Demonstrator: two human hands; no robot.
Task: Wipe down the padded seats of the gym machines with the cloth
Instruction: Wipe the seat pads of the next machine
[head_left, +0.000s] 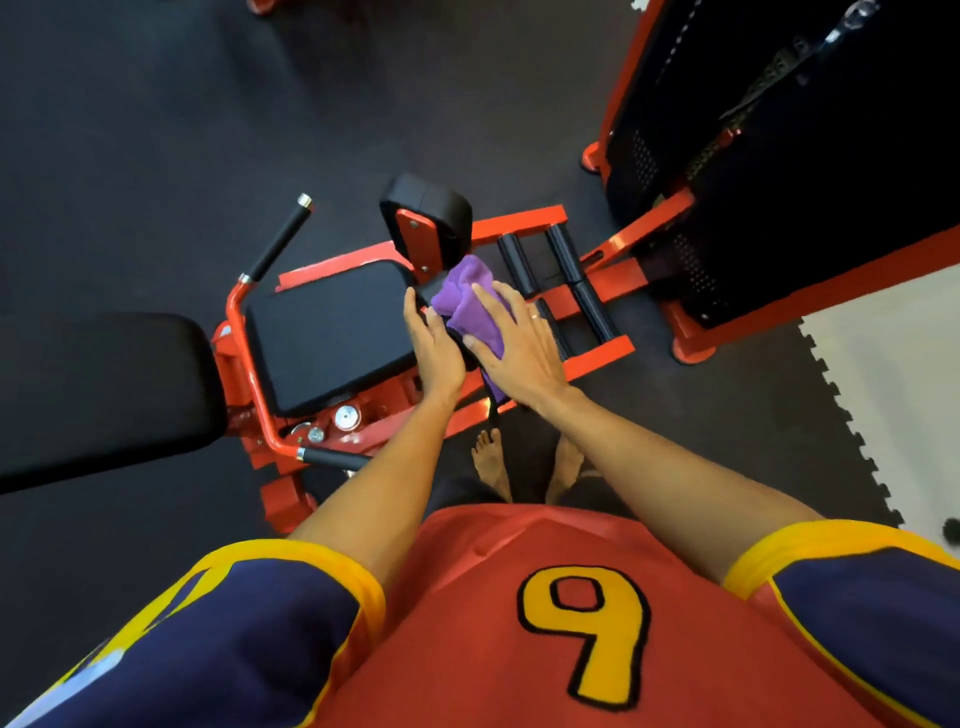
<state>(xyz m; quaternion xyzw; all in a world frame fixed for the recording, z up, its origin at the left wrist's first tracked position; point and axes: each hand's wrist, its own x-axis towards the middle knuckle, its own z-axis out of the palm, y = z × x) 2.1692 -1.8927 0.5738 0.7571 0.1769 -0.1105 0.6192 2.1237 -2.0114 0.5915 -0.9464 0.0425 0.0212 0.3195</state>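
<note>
A black padded seat (327, 332) sits on a red machine frame in the middle of the view. A purple cloth (465, 291) lies bunched on a black pad at the seat's right end. My right hand (511, 345) presses flat on the cloth with straight fingers. My left hand (434, 345) rests beside it on the edge of that pad, fingers extended, touching the cloth's left side. A second black pad (428, 210) stands upright just behind the cloth.
A large black backrest pad (98, 395) fills the left. Black foam rollers (566, 275) lie in the red frame to the right. A weight stack tower (779, 130) rises at the upper right. My bare feet (493, 467) stand on dark rubber flooring; white tile (893, 395) lies at right.
</note>
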